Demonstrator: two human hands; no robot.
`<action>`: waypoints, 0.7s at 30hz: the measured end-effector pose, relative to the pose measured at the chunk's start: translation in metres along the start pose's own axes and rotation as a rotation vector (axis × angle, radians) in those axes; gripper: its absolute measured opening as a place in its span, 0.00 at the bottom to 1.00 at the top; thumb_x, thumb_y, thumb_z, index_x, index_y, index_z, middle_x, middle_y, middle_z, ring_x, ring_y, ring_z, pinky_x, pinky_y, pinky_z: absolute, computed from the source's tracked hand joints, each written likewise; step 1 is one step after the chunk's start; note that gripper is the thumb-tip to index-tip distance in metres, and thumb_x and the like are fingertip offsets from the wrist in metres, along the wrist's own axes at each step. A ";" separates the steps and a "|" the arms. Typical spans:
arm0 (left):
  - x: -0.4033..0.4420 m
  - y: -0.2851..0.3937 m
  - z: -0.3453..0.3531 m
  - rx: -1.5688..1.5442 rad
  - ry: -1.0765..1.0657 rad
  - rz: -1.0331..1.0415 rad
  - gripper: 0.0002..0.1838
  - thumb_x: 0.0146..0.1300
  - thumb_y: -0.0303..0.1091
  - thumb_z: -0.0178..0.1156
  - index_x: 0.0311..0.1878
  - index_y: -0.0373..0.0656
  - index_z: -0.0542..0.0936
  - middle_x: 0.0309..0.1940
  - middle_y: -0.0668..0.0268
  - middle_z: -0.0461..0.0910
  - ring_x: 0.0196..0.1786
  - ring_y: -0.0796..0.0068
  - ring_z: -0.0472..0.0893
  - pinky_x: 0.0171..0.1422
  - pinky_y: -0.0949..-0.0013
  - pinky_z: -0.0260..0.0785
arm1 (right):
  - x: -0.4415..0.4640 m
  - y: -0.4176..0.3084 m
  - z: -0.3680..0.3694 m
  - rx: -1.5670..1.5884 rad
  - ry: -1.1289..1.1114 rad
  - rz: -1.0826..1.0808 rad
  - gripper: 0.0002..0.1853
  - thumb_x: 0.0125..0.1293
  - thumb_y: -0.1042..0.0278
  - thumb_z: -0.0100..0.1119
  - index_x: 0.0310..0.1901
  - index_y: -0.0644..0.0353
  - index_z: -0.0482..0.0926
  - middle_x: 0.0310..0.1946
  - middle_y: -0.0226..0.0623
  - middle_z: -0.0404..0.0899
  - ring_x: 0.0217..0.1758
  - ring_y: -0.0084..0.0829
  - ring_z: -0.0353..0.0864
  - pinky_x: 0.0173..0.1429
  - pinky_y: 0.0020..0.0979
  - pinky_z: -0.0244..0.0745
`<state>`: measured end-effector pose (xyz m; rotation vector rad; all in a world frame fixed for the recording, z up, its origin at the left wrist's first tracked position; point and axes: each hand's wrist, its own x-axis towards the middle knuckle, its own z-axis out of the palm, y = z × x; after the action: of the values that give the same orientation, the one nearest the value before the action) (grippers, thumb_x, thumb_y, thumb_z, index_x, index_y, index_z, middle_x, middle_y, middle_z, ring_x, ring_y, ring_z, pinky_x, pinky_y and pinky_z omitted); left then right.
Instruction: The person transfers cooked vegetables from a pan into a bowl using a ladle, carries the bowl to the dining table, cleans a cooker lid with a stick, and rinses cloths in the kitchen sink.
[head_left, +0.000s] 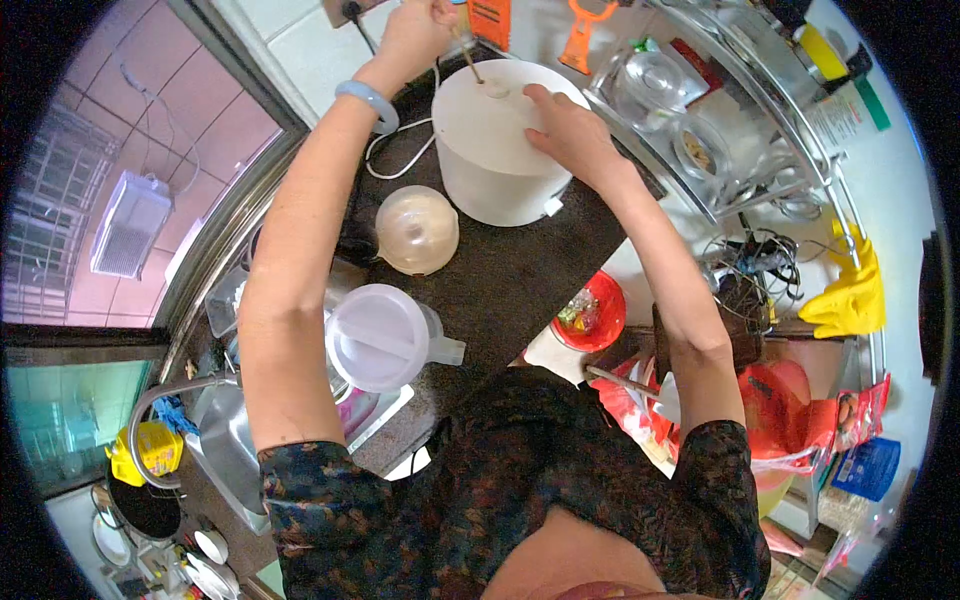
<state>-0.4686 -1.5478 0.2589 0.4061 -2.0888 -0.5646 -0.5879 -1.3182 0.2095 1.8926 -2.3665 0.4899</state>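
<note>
A white cylindrical pot with a flat white lid stands at the back of the dark counter. My left hand, with a pale bangle at its wrist, is closed on a thin brown stick. The stick slants down to the small raised middle of the lid. My right hand lies on the lid's right side, fingers apart. Nearer to me are a clear round glass vessel with a dark handle and a translucent plastic jug with a lid. What kind of stick it is, I cannot make out.
A white cord loops beside the pot. On the right stands a metal rack with glassware; below it is a red bowl with scraps. A steel sink is at lower left, a window frame above.
</note>
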 end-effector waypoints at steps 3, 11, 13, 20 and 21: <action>0.010 -0.015 0.005 0.061 -0.060 -0.013 0.07 0.57 0.30 0.61 0.34 0.38 0.74 0.27 0.52 0.79 0.33 0.53 0.80 0.40 0.58 0.72 | 0.014 0.009 0.010 0.008 0.016 -0.006 0.28 0.62 0.59 0.58 0.64 0.48 0.63 0.45 0.49 0.78 0.49 0.51 0.79 0.52 0.46 0.75; 0.006 -0.008 0.008 0.059 -0.026 -0.001 0.05 0.57 0.27 0.58 0.34 0.38 0.73 0.27 0.52 0.77 0.32 0.52 0.79 0.39 0.57 0.71 | 0.002 0.000 0.009 0.015 0.030 0.051 0.28 0.62 0.57 0.59 0.63 0.49 0.64 0.47 0.48 0.77 0.51 0.50 0.79 0.51 0.47 0.75; 0.006 -0.003 0.005 0.058 -0.001 0.081 0.05 0.57 0.26 0.57 0.36 0.38 0.72 0.26 0.53 0.77 0.32 0.51 0.78 0.39 0.57 0.71 | 0.003 0.001 0.012 0.035 0.031 0.047 0.28 0.62 0.57 0.59 0.63 0.49 0.64 0.47 0.48 0.77 0.51 0.51 0.79 0.51 0.48 0.75; -0.006 0.005 0.005 0.079 0.021 -0.031 0.07 0.57 0.27 0.58 0.37 0.37 0.72 0.29 0.48 0.78 0.36 0.44 0.79 0.40 0.52 0.71 | -0.001 0.002 -0.002 0.021 -0.008 0.019 0.31 0.61 0.55 0.62 0.63 0.52 0.64 0.49 0.49 0.76 0.53 0.49 0.79 0.52 0.46 0.78; -0.004 -0.011 0.014 0.155 0.017 -0.034 0.07 0.58 0.33 0.62 0.37 0.42 0.78 0.30 0.55 0.82 0.37 0.53 0.83 0.44 0.57 0.74 | -0.001 -0.001 -0.006 0.011 -0.052 0.063 0.33 0.60 0.53 0.63 0.64 0.52 0.64 0.50 0.49 0.75 0.54 0.50 0.78 0.53 0.46 0.77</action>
<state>-0.4780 -1.5514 0.2435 0.5339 -2.1201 -0.4187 -0.5878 -1.3163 0.2148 1.8624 -2.4678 0.4651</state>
